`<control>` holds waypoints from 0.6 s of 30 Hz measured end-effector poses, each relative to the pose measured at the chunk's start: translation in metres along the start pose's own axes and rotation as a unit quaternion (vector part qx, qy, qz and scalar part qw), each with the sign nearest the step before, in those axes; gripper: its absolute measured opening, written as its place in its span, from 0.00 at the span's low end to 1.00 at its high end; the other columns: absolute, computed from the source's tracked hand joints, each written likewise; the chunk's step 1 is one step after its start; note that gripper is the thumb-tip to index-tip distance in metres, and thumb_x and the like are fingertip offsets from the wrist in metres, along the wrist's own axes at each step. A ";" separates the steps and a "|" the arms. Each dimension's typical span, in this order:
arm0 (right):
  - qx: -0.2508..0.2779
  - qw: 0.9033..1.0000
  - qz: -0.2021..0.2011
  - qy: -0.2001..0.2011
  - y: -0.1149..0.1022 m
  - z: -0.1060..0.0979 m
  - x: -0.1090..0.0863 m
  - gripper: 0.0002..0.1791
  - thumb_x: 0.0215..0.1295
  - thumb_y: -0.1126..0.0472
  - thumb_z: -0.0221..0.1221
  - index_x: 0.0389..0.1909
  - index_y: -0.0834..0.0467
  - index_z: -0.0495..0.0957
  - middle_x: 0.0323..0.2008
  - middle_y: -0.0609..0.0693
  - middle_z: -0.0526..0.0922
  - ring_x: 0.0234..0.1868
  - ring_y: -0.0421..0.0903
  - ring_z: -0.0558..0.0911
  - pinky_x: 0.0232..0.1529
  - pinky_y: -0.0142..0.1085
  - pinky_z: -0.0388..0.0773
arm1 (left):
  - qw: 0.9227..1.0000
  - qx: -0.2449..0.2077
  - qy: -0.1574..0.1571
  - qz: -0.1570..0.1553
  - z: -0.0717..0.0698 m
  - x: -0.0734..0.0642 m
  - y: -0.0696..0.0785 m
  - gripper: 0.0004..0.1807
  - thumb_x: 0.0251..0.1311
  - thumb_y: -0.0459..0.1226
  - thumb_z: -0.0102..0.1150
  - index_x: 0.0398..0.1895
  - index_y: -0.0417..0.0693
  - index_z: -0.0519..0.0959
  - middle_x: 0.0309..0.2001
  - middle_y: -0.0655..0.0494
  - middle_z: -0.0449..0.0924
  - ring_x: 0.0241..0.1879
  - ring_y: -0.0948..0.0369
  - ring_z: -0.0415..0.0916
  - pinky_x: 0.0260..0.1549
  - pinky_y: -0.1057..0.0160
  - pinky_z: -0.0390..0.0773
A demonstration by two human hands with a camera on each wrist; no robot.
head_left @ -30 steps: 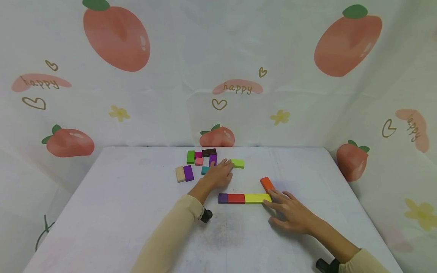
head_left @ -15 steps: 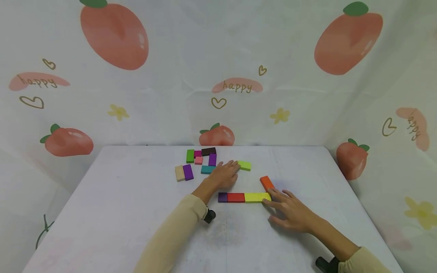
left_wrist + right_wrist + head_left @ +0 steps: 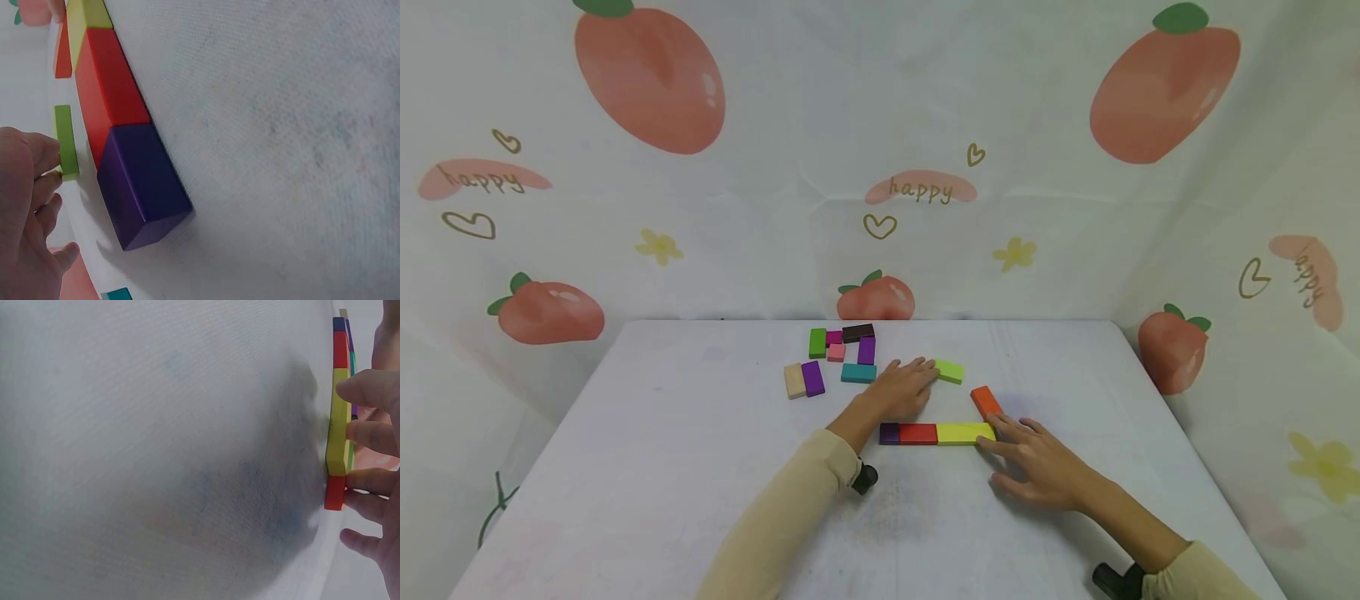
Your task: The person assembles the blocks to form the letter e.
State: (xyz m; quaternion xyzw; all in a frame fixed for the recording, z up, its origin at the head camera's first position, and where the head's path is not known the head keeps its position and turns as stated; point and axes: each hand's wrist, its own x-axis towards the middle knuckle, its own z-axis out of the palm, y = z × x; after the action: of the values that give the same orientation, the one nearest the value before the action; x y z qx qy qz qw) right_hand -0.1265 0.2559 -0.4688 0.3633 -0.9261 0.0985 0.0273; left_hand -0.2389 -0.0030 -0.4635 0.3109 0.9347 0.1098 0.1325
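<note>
My left hand (image 3: 904, 392) reaches over the table with its fingertips on the left end of a lime green block (image 3: 950, 372), fingers extended. In the left wrist view that lime block (image 3: 65, 140) lies beyond the row. A straight row holds a dark purple block (image 3: 890, 434), a red block (image 3: 918, 434) and a yellow block (image 3: 958, 433), end to end. My right hand (image 3: 1037, 467) spreads its fingers at the row's right end, fingertips at the yellow block and at the near end of a slanted orange block (image 3: 985, 402).
Behind the left hand are a teal block (image 3: 858, 373), a purple block (image 3: 867, 350), a dark brown block (image 3: 858, 333), a pink block (image 3: 836, 353), a magenta block (image 3: 834, 337) and a green block (image 3: 817, 343). Left of these lie a beige block (image 3: 794, 382) and another purple block (image 3: 813, 378).
The left hand has slid right, and the lime green block has moved right with it and turned slightly. The teal block has come into full view. The right hand has stayed in place.
</note>
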 end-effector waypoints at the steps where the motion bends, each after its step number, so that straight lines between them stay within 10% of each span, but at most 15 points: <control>1: 0.000 1.000 0.001 -0.001 0.000 0.000 0.000 0.27 0.58 0.51 0.68 0.59 0.55 0.81 0.65 0.63 0.73 0.65 0.59 0.74 0.59 0.62 0.70 | 1.000 0.000 0.002 0.002 0.000 0.000 0.001 0.27 0.77 0.43 0.40 0.77 0.52 0.61 0.77 0.58 0.56 0.78 0.59 0.46 0.74 0.49 0.48; 18: -0.001 1.000 0.001 -0.002 0.001 -0.001 0.000 0.27 0.58 0.51 0.68 0.59 0.56 0.81 0.64 0.64 0.74 0.64 0.59 0.74 0.58 0.61 0.71 | 1.000 0.011 -0.007 0.013 0.002 0.006 0.008 0.27 0.76 0.43 0.41 0.76 0.54 0.62 0.77 0.60 0.57 0.77 0.60 0.47 0.73 0.49 0.50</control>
State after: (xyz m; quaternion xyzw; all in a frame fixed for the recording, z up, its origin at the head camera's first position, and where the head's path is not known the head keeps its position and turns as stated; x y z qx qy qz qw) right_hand -0.1267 0.2566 -0.4683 0.3627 -0.9265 0.0967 0.0257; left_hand -0.2378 0.0073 -0.4641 0.3250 0.9309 0.0990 0.1339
